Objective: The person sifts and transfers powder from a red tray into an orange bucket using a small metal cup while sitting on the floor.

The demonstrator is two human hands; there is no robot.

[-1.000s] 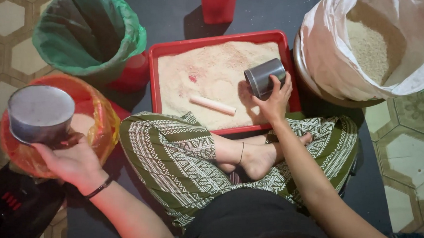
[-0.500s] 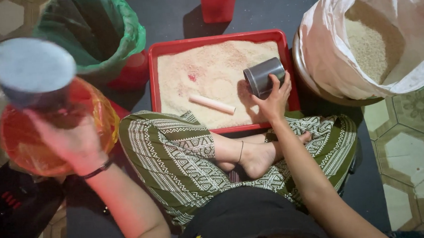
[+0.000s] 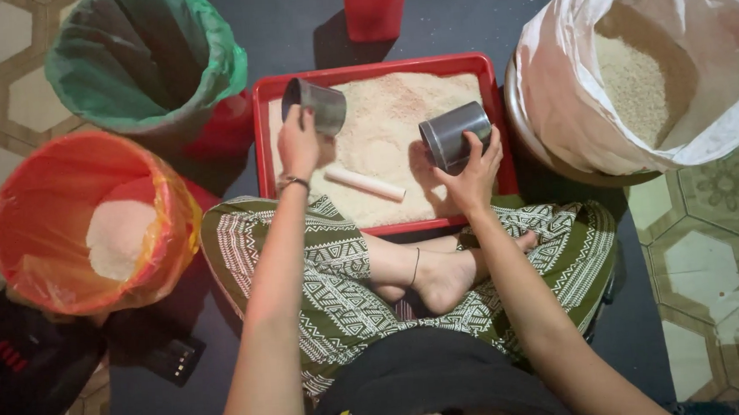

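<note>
I sit cross-legged before a red tray (image 3: 499, 97) filled with pale rice. My left hand (image 3: 297, 143) grips a metal cup (image 3: 316, 104), tilted over the tray's left side. My right hand (image 3: 470, 171) holds a second metal cup (image 3: 453, 134) on its side over the tray's right part. A white stick (image 3: 365, 183) lies on the rice between the two hands.
An orange-lined bucket (image 3: 163, 194) with a heap of rice stands at my left. A green-lined bucket (image 3: 147, 59) is behind it. A large white sack (image 3: 569, 110) of rice sits at the right. A red container (image 3: 374, 6) stands beyond the tray. A black device (image 3: 20, 366) lies at bottom left.
My left hand has swung the metal cup from above the orange bucket over to the tray's left side. My right hand with its cup has stayed in place.
</note>
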